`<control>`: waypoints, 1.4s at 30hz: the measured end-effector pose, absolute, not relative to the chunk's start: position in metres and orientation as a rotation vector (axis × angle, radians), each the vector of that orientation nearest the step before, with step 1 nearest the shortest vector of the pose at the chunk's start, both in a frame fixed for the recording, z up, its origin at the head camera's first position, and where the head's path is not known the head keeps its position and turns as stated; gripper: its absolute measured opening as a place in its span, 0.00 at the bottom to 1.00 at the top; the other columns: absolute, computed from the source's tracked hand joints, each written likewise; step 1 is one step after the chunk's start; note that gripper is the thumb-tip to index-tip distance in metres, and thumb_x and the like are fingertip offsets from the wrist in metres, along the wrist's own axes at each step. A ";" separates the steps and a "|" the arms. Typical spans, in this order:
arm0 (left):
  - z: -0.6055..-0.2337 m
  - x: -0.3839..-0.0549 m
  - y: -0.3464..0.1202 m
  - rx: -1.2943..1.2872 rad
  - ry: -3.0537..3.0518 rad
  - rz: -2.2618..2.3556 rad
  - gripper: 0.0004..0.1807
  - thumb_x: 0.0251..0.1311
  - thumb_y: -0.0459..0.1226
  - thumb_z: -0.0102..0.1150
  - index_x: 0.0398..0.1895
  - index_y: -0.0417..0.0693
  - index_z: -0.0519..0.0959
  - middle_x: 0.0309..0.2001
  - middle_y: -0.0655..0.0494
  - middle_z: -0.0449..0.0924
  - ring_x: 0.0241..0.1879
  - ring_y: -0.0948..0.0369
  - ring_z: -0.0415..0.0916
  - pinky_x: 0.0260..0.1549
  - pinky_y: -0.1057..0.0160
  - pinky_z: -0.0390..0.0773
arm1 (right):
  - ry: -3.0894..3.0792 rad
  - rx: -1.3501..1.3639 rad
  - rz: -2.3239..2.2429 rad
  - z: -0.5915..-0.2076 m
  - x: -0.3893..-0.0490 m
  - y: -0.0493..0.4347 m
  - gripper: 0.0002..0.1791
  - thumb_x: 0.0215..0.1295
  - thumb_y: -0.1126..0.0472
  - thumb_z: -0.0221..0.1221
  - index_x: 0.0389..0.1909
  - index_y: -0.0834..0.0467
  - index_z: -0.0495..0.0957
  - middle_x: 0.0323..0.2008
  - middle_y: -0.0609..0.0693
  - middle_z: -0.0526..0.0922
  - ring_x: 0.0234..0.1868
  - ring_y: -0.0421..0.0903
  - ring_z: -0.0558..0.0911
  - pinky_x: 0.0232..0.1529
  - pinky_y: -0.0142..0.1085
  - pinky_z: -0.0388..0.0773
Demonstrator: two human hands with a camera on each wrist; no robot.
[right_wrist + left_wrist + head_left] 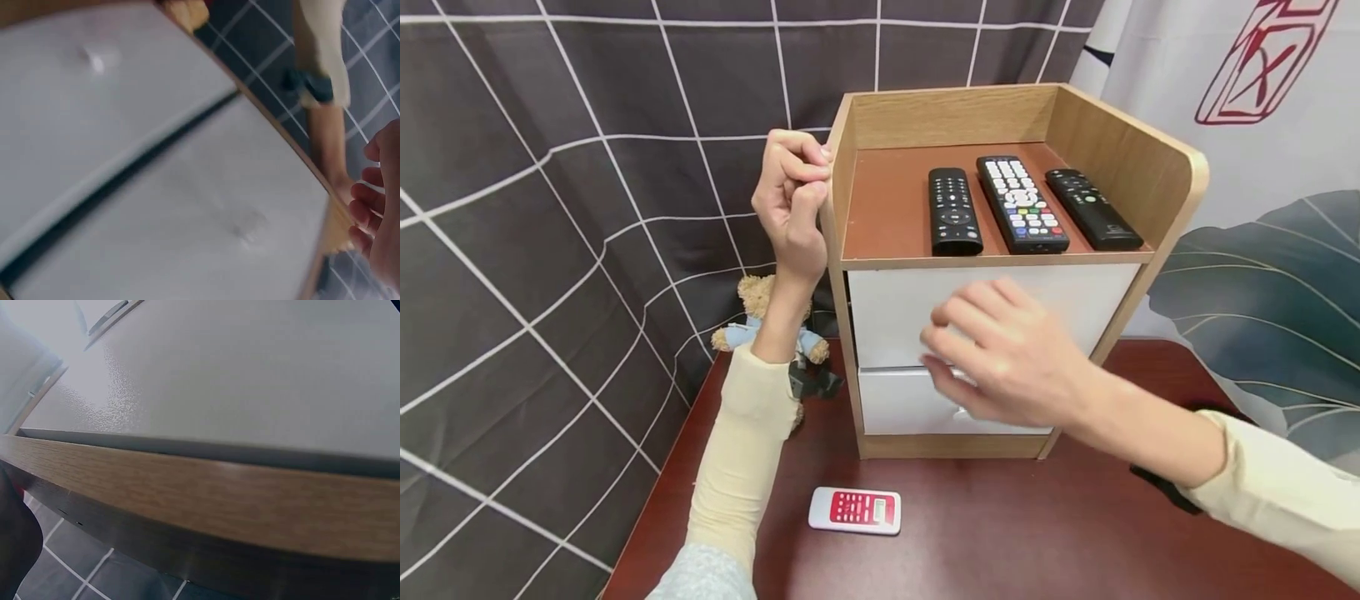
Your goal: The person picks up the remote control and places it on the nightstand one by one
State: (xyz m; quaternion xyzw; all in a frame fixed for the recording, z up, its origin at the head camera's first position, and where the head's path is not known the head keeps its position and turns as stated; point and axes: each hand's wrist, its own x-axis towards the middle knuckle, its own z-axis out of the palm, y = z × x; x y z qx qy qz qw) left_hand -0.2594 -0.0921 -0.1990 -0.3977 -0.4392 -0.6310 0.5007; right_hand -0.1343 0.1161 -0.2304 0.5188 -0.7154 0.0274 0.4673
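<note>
A small wooden cabinet (970,446) with two white drawers stands on a dark red table. My left hand (793,200) grips the front edge of its left side panel near the top, fingers curled. My right hand (1003,354), blurred, hovers in front of the upper drawer (891,312) with loosely curled fingers and nothing visible in them. It partly covers the lower drawer (898,404). Close up, the left wrist view has a white drawer front (250,375) beside the wooden side edge (187,484). In the right wrist view, a small clear knob (250,228) sits on one drawer front.
On the cabinet's top lie a slim black remote (953,212), a remote with white and coloured buttons (1022,204) and another black remote (1093,208). A white-and-red remote (855,511) lies on the table (1000,533). A teddy bear (756,293) sits behind my left forearm.
</note>
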 end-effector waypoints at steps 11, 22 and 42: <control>-0.199 -0.261 -0.092 -0.948 -1.062 -1.530 0.12 0.46 0.31 0.44 0.18 0.24 0.64 0.32 0.62 0.72 0.37 0.56 0.72 0.47 0.57 0.75 | -1.814 1.444 0.151 -0.307 -0.136 0.114 0.07 0.65 0.58 0.53 0.36 0.56 0.78 0.31 0.47 0.79 0.35 0.47 0.77 0.35 0.37 0.71; -0.196 -0.258 -0.093 -0.928 -1.054 -1.532 0.13 0.45 0.31 0.43 0.18 0.23 0.63 0.31 0.62 0.72 0.36 0.57 0.72 0.45 0.60 0.75 | -2.038 1.464 0.405 -0.427 -0.131 0.101 0.22 0.64 0.51 0.59 0.54 0.58 0.78 0.47 0.48 0.82 0.49 0.44 0.79 0.54 0.37 0.77; -0.200 -0.260 -0.088 -0.933 -1.050 -1.554 0.12 0.45 0.30 0.43 0.18 0.23 0.63 0.32 0.60 0.71 0.36 0.56 0.73 0.49 0.58 0.75 | -2.625 1.368 0.258 -0.526 -0.122 0.079 0.34 0.55 0.36 0.65 0.57 0.54 0.76 0.44 0.43 0.76 0.45 0.40 0.73 0.48 0.35 0.75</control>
